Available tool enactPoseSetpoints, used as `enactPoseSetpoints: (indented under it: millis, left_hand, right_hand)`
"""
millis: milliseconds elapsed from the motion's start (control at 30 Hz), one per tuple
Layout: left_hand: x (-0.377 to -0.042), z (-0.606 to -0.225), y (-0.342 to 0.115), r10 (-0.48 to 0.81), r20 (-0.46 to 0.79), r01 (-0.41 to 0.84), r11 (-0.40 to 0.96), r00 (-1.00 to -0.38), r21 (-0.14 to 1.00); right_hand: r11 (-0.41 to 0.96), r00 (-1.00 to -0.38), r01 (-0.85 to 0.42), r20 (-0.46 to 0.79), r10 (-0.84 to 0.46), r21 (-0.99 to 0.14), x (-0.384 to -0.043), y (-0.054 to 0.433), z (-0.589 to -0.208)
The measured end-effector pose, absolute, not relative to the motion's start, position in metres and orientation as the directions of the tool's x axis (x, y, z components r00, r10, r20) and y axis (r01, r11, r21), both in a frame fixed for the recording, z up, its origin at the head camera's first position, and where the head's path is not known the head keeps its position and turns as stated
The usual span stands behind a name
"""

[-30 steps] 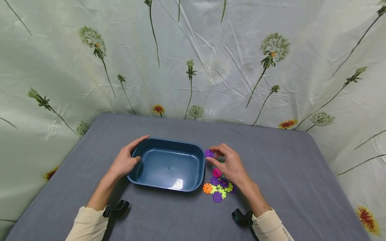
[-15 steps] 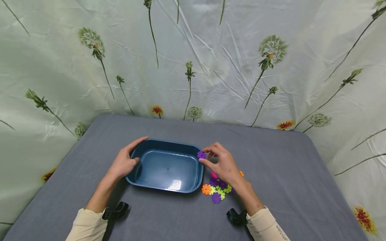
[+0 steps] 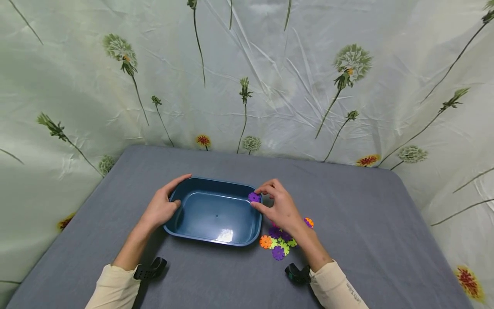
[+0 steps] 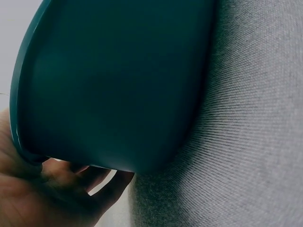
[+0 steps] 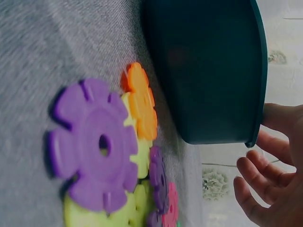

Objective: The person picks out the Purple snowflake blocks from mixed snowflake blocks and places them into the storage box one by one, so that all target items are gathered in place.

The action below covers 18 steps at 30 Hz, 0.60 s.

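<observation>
Head view puts a notched purple disc (image 3: 253, 197) at the right end of my blue bin (image 3: 218, 216), just inside the far right corner; whether it touches the wall I cannot tell. My right hand (image 3: 283, 210) pinches it between thumb and fingers, the other fingers bent behind. From the right wrist the bin's wall hides that disc and some of my fingertips, so the pinch reads only from above.

My left hand (image 3: 159, 209) grips the bin's left end, thumb over the rim and inside, fingers along the outside. The left wrist view cuts off part of that hand, and the bin's side is too dark for detail.

Beside the bin's near right corner lies a pile of discs: orange (image 3: 265, 241), purple (image 3: 278, 252) and yellow-green (image 3: 284, 247), overlapping. My right hand and forearm cover part of it; a pink disc (image 5: 171, 205) shows better from the right wrist, narrow and edge-on.

Under everything spreads grey cloth (image 3: 216, 279). My cream sleeves (image 3: 115, 287) run out of frame at the bottom, before a flower-printed curtain (image 3: 270, 64).
</observation>
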State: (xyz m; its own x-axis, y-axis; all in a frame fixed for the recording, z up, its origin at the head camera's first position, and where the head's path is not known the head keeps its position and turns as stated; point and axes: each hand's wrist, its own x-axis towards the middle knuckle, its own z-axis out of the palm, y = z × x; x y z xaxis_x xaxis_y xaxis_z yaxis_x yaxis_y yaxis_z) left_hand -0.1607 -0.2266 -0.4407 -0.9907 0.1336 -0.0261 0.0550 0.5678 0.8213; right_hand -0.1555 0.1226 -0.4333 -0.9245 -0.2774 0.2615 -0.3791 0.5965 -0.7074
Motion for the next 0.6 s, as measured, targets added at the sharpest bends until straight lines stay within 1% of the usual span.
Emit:
enactPoseSetpoints:
  millis: [300,400,600]
  left_hand:
    - [-0.1606,-0.4418,-0.2264,0.127,-0.020,0.056,0.567,-0.992,0.822]
    - [-0.1606,-0.4426,-0.2262,0.123,-0.022,0.052,0.564,-0.992,0.824]
    - [-0.1600,-0.4435,-0.2267,0.117,-0.024,0.047,0.565,-0.993,0.824]
  right_hand:
    - [0.624,-0.919,-0.389,0.237,-0.316,-0.678,-0.1579,0.1161,-0.4321]
    - [0.635,-0.915,-0.401,0.256,-0.311,-0.661,-0.1577,0.1146,-0.4324]
    - [0.644,-0.886,-0.461,0.353,-0.299,-0.610,-0.1569,0.1127,-0.4340]
